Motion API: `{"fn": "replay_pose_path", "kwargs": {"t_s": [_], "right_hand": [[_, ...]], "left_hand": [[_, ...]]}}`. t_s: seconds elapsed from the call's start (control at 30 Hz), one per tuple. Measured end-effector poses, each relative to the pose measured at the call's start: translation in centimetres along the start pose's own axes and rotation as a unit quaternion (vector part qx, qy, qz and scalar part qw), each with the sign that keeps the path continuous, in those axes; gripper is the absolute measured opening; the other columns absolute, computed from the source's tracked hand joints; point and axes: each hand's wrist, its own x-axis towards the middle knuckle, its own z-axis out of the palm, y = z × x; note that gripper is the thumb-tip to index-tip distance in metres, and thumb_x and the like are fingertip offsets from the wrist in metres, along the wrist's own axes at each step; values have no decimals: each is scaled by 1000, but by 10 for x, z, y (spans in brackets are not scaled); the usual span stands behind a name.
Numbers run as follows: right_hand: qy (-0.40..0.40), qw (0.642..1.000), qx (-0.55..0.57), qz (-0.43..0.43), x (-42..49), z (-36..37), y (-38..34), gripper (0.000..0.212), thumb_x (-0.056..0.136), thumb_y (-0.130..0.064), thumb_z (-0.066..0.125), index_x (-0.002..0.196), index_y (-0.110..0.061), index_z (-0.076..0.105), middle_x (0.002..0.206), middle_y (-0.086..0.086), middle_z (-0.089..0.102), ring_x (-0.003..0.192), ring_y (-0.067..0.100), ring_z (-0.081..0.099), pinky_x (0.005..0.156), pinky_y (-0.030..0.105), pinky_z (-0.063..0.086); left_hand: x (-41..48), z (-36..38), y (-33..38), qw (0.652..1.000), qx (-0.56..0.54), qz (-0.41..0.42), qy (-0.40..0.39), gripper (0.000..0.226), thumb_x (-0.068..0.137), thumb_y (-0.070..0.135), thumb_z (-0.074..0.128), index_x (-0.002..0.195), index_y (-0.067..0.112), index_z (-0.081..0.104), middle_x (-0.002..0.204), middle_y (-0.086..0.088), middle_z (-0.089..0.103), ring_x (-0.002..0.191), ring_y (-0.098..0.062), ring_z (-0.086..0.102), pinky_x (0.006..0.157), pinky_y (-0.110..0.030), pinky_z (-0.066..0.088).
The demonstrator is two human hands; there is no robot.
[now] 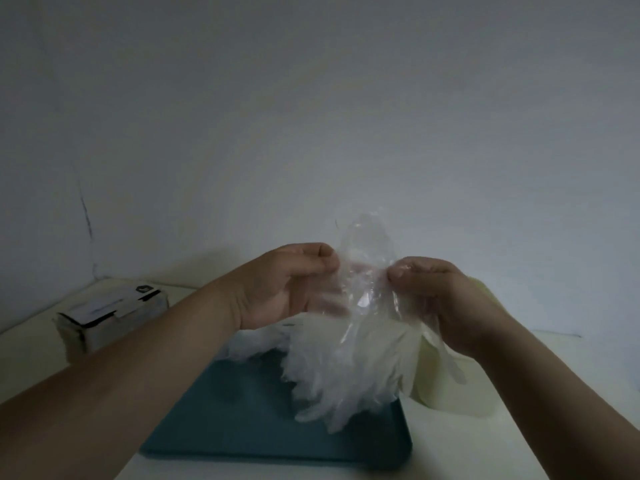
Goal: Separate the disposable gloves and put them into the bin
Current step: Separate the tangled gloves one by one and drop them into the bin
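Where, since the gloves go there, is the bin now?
In the head view, the pale yellow bin stands on the right, beside the teal tray, partly hidden behind the right hand and the hanging gloves.

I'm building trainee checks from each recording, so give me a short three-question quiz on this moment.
1. True or false: the left hand and the right hand both pinch the clear gloves.
2. What lies below the held gloves? A) a teal tray B) a red bowl C) a wooden board
3. On which side of the tray does the box stand?
Key: 1 true; 2 A; 3 the person's left.
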Motion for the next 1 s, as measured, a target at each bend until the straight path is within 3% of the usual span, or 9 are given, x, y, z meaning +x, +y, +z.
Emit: {"fn": "replay_pose_path", "kwargs": {"t_s": [0.03, 0.17, 0.23, 0.37, 0.47, 0.7, 0.83, 0.93, 1.0], "right_hand": [[3, 1000, 2, -2, -2, -1, 1, 20, 94, -12, 59, 81, 0, 70, 69, 12, 61, 60, 21, 52, 58, 28, 43], [38, 998, -59, 6, 3, -12, 3, 23, 98, -7, 63, 77, -5, 74, 69, 13, 64, 61, 23, 56, 58, 32, 46], [46, 992, -118, 8, 9, -18, -1, 17, 97, -8, 68, 84, -3, 77, 71, 14, 66, 59, 22, 57, 54, 32, 47], [61, 982, -177, 13, 15, -33, -15, 15, 97, -12, 70, 93, 0, 77, 75, 13, 68, 52, 18, 50, 43, 27, 38], [81, 974, -209, 25, 19, -55, -26, 16, 98, -20, 70, 96, -6, 78, 79, 10, 74, 50, 18, 45, 46, 28, 34], [249, 888, -384, 53, 60, -127, 8, 20, 98, -23, 62, 88, -8, 72, 74, 10, 75, 41, 19, 55, 39, 21, 39], [255, 832, -482, 105, 92, -139, 45, 25, 96, -25, 52, 86, -6, 66, 77, 12, 74, 55, 29, 69, 56, 37, 59], [237, 781, -570, 95, 98, -134, 54, 21, 100, -29, 52, 93, -16, 67, 89, 2, 70, 75, 26, 66, 68, 34, 55], [178, 776, -594, 117, 103, -137, 67, 14, 100, -28, 56, 99, -19, 67, 93, 0, 65, 86, 25, 65, 75, 34, 53]], "left_hand": [[0, -2, -4, 1000, -3, -12, -10, 5, 87, 12, 70, 88, 7, 70, 87, -9, 72, 82, -23, 75, 81, -47, 64], [5, -6, -8, 996, 44, -76, -8, 78, 72, 63, 86, 128, 10, 74, 128, -17, 72, 110, -30, 72, 92, -48, 61], [13, 3, -3, 994, 65, -84, 17, 87, 71, 69, 82, 133, 10, 70, 135, -21, 68, 114, -36, 69, 89, -47, 61], [39, 21, 3, 986, 104, -92, 97, 41, 96, 30, 73, 126, 2, 70, 131, -26, 69, 118, -42, 70, 90, -49, 63], [57, 26, 1, 986, 92, -76, 117, 17, 101, 16, 65, 113, 7, 73, 112, -19, 75, 96, -29, 76, 76, -37, 65], [69, 23, -2, 975, 97, -14, 200, 15, 102, 17, 66, 113, 7, 69, 108, -16, 79, 80, -23, 77, 60, -30, 61], [60, 24, 15, 979, 122, -1, 163, 15, 103, 17, 61, 113, 9, 70, 113, -14, 79, 76, -21, 77, 53, -26, 58], [53, 31, 27, 987, 129, -2, 94, 15, 98, 16, 60, 107, 9, 70, 117, -12, 78, 77, -22, 78, 51, -26, 58], [55, 36, 33, 991, 123, 1, 55, 15, 95, 18, 60, 104, 10, 68, 120, -13, 77, 78, -24, 78, 50, -26, 58]]}}
